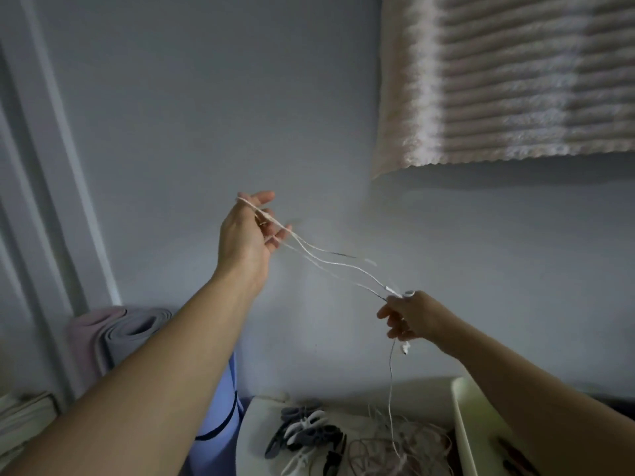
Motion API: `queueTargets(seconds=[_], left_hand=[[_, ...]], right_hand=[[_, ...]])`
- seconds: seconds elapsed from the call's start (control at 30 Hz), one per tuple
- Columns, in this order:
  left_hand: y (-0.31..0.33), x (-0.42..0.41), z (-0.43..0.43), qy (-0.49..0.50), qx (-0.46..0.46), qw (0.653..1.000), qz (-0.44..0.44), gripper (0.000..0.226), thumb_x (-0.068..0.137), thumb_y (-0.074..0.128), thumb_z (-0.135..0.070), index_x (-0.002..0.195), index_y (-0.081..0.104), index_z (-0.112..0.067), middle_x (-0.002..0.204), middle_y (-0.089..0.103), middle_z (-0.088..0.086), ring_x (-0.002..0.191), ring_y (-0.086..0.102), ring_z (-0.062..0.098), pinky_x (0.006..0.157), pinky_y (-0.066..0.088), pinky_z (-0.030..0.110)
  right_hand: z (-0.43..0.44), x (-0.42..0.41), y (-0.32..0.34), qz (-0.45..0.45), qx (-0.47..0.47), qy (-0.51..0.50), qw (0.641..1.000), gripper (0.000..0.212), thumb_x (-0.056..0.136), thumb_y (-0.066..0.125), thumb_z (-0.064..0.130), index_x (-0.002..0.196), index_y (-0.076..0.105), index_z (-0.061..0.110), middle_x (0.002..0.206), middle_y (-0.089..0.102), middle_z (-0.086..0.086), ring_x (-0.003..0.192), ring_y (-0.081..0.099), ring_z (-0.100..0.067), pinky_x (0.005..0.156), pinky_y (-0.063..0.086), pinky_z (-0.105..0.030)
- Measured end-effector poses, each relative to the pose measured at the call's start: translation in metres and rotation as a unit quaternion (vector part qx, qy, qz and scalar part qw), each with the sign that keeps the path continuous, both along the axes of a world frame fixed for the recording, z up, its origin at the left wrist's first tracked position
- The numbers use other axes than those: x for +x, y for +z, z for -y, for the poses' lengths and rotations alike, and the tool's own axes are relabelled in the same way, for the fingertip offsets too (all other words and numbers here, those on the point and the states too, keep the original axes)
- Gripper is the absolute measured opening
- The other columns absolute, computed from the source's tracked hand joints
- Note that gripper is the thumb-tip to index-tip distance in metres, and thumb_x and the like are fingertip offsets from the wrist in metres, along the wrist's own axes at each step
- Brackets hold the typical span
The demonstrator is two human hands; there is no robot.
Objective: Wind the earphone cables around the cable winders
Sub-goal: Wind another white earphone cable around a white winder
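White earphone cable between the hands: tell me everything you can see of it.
The white earphone cable is thin, glossy and looks plastic-coated. Several strands are draped over the spread fingers of the raised left hand and slope down, slack and partly motion-blurred, to the right hand, which pinches them. An earbud dangles just below that hand. One strand hangs straight down into the tangled pile of cables on the table.
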State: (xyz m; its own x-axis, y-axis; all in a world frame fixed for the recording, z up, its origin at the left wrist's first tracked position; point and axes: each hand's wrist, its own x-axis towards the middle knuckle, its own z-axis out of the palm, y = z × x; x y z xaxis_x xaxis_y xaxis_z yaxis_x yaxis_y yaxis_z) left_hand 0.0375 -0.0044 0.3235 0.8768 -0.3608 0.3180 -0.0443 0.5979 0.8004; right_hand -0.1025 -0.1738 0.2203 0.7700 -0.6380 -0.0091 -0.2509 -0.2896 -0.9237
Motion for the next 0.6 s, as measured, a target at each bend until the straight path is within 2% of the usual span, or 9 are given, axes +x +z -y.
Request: queueTargets(seconds=[0.1,0.17,0.3,0.37,0.5,0.6], left_hand=[[-0.007,0.010,-0.011,0.064,0.041,0.996,0.050,0.042,0.106,0.030,-0.033,0.085,0.064,-0.019,0.052,0.035,-0.008,0.037,0.026,0.003,0.049,0.029,0.019],[-0.012,0.019,-0.019,0.100,0.077,0.989,0.081,0.044,0.106,0.030,-0.035,0.084,0.065,-0.021,0.053,0.035,-0.008,0.038,0.024,0.003,0.046,0.022,0.019],[-0.021,0.031,-0.038,0.126,0.109,0.977,0.135,0.043,0.106,0.030,-0.034,0.085,0.065,-0.021,0.052,0.037,-0.010,0.041,0.026,0.003,0.042,0.022,0.018],[-0.026,0.035,-0.046,0.130,0.124,0.973,0.143,0.040,0.106,0.031,-0.031,0.086,0.065,-0.020,0.057,0.038,-0.007,0.044,0.027,0.004,0.044,0.023,0.018],[-0.036,0.041,-0.052,0.095,0.142,0.974,0.150,0.036,0.106,0.033,-0.026,0.089,0.064,-0.017,0.063,0.040,-0.004,0.041,0.028,0.002,0.043,0.026,0.015],[-0.043,0.043,-0.052,0.075,0.172,0.968,0.166,0.037,0.105,0.034,-0.025,0.087,0.065,-0.018,0.064,0.041,-0.003,0.039,0.028,0.002,0.043,0.026,0.015]], right_hand=[[0.001,0.007,0.018,0.114,-0.097,-0.049,0.987,0.045,0.101,0.040,0.026,0.066,0.064,0.014,0.056,0.050,-0.005,0.048,0.050,-0.018,0.051,0.039,-0.025],[-0.003,0.011,0.034,0.187,-0.138,-0.059,0.971,0.043,0.101,0.040,0.026,0.065,0.062,0.018,0.052,0.045,-0.006,0.044,0.044,-0.017,0.050,0.036,-0.027],[-0.024,0.022,0.071,0.299,-0.197,-0.096,0.929,0.038,0.100,0.038,0.019,0.075,0.064,0.009,0.058,0.053,-0.009,0.036,0.046,-0.002,0.044,0.036,-0.021],[-0.037,0.029,0.088,0.361,-0.198,-0.113,0.904,0.037,0.101,0.038,0.018,0.075,0.063,0.007,0.061,0.056,-0.010,0.040,0.049,-0.002,0.042,0.036,-0.016],[-0.052,0.043,0.110,0.440,-0.201,-0.105,0.869,0.040,0.101,0.039,0.024,0.068,0.059,0.021,0.067,0.059,0.001,0.062,0.056,-0.012,0.060,0.043,-0.025],[-0.060,0.048,0.121,0.455,-0.240,-0.075,0.854,0.039,0.101,0.038,0.028,0.067,0.057,0.022,0.068,0.059,0.001,0.066,0.059,-0.016,0.065,0.044,-0.028]])
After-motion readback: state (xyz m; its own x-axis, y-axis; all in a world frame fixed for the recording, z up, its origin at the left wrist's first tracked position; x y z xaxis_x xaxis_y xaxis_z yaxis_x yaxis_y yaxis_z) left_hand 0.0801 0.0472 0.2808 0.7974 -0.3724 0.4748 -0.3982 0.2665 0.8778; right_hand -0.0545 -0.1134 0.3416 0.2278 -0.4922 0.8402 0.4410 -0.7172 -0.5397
